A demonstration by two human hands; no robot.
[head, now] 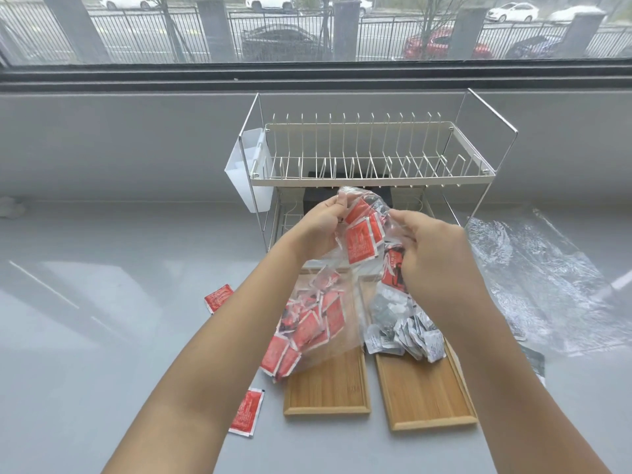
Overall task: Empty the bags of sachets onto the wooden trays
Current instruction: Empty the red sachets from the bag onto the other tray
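Grey and smooth, the table (102, 336) runs from the near edge up to a low wall under a wide window, and everything the job concerns sits toward its middle. Nearest the person, one red sachet (247, 412) lies loose on the bare top just left of the left tray (326, 388), and a second stray sachet (219, 297) lies farther back on the same side, so some of the load has missed its mark. The right tray (427, 398) stands just beside the left one and carries a heap of grey sachets (407, 333) at its far end. Above the left tray hangs the clear bag (328, 316), its low end bulging with red sachets (307, 330) that spill over the tray's left rim. To do this step well, the person would likely do best to shift the bag's mouth toward the tray's middle, keep it low, and shake gently so the packets land inside the rim and do not slide off onto the table. Both forearms reach forward and slightly inward, meeting above the trays. The left hand (321, 230) has its fingers curled, pinching the bag's upper plastic; the right hand (434, 254) is turned back-up, fingers bent round the bag's other side, gripping it. Beyond the hands stands a wire dish rack (372, 148) with a white cup (248, 172) hung on its left end, and an emptied plastic bag (533, 268) lies flat toward the table's right edge.
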